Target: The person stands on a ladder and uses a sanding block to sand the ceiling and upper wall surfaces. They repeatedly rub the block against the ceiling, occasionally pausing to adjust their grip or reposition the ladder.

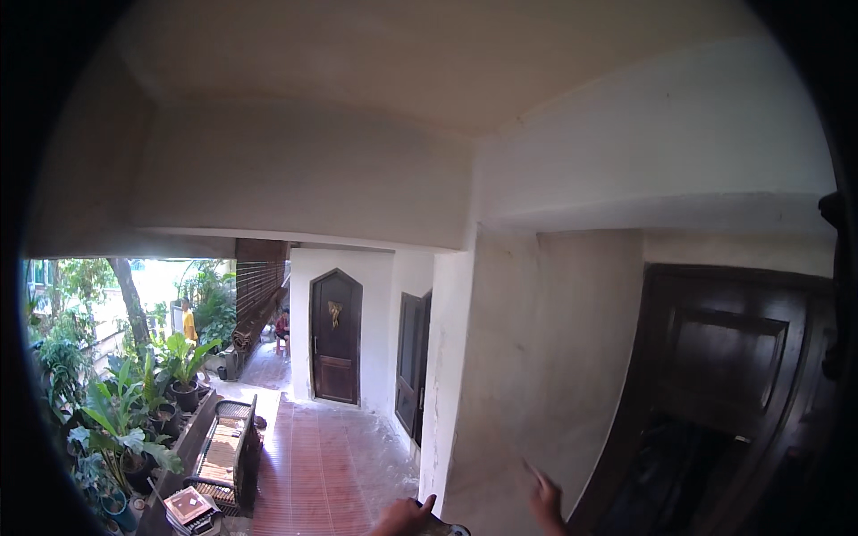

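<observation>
My left hand [399,518] is at the lower edge, closed round a dark object with a rounded, shiny end [456,530]. Most of that object is cut off by the frame, so its kind does not show. Further right, my right hand [545,503] is raised with its index finger stretched out toward the upper left. Nothing can be seen in it, though its lower part is in shadow. Behind it stands a stained, pale plaster wall [536,357]; I cannot tell whether the fingertip touches it.
A dark wooden door [724,348] stands at the right; a pointed-top door [336,344] is farther off. Red tiles [304,473] cover the floor. At left are a bench [228,447], stacked boxes or books [189,507] and potted plants [183,362]. A person in yellow [189,323] stands outside.
</observation>
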### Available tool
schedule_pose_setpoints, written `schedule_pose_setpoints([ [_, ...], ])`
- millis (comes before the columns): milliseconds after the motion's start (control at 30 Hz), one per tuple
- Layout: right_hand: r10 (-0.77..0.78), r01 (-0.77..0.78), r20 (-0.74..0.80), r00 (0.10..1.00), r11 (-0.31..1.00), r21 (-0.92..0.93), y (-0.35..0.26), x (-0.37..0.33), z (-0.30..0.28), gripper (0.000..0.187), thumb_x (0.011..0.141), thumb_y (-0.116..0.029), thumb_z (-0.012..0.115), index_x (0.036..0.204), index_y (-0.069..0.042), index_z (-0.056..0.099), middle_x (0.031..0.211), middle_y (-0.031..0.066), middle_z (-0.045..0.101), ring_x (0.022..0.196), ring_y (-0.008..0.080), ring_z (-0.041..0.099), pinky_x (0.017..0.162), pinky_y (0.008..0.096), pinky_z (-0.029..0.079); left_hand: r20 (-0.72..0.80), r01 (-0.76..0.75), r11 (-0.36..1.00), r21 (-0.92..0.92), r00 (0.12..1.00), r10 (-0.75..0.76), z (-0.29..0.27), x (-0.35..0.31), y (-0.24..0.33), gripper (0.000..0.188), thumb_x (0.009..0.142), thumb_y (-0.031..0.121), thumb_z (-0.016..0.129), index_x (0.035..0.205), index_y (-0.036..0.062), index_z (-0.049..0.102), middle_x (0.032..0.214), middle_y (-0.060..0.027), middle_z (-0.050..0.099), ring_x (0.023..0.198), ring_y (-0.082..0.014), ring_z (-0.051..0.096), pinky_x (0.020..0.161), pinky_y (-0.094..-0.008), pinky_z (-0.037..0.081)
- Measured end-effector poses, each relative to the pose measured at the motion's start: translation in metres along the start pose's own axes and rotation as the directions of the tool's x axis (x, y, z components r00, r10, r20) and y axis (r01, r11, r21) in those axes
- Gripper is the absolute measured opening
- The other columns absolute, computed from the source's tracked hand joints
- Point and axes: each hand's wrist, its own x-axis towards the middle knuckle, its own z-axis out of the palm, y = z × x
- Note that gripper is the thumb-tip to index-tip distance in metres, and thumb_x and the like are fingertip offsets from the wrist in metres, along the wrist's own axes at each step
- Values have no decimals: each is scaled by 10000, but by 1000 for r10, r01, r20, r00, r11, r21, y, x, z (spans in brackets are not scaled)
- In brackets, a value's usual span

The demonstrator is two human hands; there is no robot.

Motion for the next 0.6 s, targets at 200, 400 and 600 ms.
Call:
schedule_pose_setpoints([
  [200, 934, -936, -61, 353, 352, -30, 107, -276, -83, 305, 903, -45, 513, 1180, 13, 626, 1096, 179, 675, 958, 270, 669, 876, 342, 506, 33, 16, 1000, -16, 999, -16, 10, 14, -10, 743, 931, 611, 340, 910, -38, 700, 914, -312, 655, 927, -467, 627, 897, -485, 459],
  [400, 980, -964, 6, 199, 195, 180, 152, -287, -78, 311, 896, -52, 523, 1183, 13, 622, 1095, 175, 673, 962, 266, 666, 877, 345, 506, -185, -14, 1000, -1, 983, 13, 27, 9, -16, 750, 907, 652, 374, 824, -24, 687, 825, -284, 654, 824, -421, 643, 770, -498, 474],
  [600, 965, -941, 110, 238, 202, 270, 174, -239, -55, 317, 889, -60, 534, 1187, 13, 618, 1093, 170, 671, 965, 263, 663, 878, 347, 506, -324, 23, 881, 473, 934, 150, -58, 21, 44, 752, 901, 664, 421, 1017, -39, 663, 872, -267, 678, 796, -427, 676, 736, -530, 525],
])
